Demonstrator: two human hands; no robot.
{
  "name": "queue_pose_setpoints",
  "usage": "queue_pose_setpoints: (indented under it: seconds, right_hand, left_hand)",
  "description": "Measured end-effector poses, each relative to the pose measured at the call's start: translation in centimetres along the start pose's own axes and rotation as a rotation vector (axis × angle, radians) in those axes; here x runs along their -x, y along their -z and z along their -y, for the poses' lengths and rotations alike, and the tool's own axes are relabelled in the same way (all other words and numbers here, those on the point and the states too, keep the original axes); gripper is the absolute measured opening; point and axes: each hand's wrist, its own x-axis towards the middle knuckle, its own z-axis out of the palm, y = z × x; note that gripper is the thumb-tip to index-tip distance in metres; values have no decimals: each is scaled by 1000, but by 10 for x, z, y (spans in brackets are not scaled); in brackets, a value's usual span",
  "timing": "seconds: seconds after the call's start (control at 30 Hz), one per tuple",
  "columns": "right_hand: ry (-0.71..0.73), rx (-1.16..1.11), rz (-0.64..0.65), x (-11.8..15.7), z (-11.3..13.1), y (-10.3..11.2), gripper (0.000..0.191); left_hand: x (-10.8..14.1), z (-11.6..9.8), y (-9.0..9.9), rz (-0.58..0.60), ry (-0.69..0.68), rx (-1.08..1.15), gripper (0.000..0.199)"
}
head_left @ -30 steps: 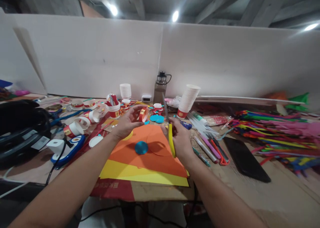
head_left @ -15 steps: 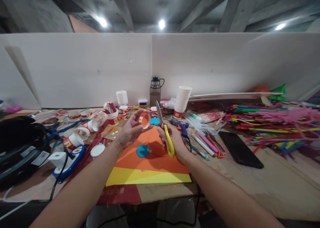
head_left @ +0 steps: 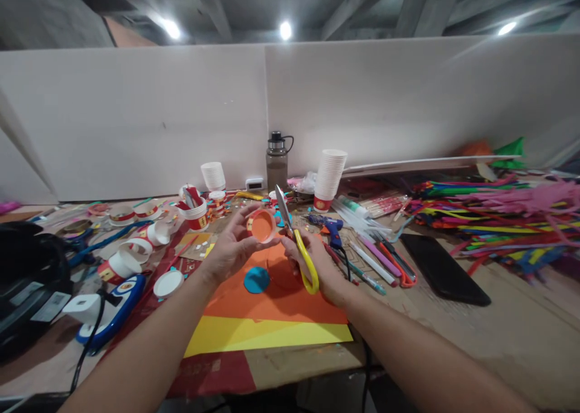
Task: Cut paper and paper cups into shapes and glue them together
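My left hand [head_left: 231, 246] is closed around a small paper cup piece [head_left: 261, 226] with a white rim and an orange inside, tilted toward the camera. Yellow-handled scissors [head_left: 304, 259] are in my right hand [head_left: 317, 265], their blades pointing up and away beside the cup. The fingertips of my right hand come close to the cup's rim; whether they touch it is unclear. Beneath both hands lies orange paper [head_left: 281, 303] with a blue disc [head_left: 257, 279] on it, over yellow paper [head_left: 226, 334].
Cut cups [head_left: 120, 267] and a blue-white power strip [head_left: 113, 307] are at left. A bottle [head_left: 277, 162] and stacked cups [head_left: 330, 180] stand behind. To the right are a glue gun [head_left: 334, 232], pens [head_left: 378, 256], a black phone [head_left: 444, 268] and pipe cleaners [head_left: 507, 214].
The cup piece now faces the camera more, showing more of its orange inside. My hands and the scissors sit slightly lower in the picture, and the whole view has shifted a little.
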Motion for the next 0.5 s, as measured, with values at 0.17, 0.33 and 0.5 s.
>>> queue_pose_setpoints:
  seconds: [0.17, 0.33, 0.5]
  right_hand:
    - [16, -87, -20, 0, -6, 1, 37]
    - [32, -141, -33, 1, -7, 2, 39]
    - [125, -62, -56, 3, -3, 3, 40]
  left_hand:
    - [1, 0, 2, -27, 120, 122, 51]
    - [-2, 4, -1, -257, 83, 137, 26]
    - [-5, 5, -3, -364, 18, 122, 24]
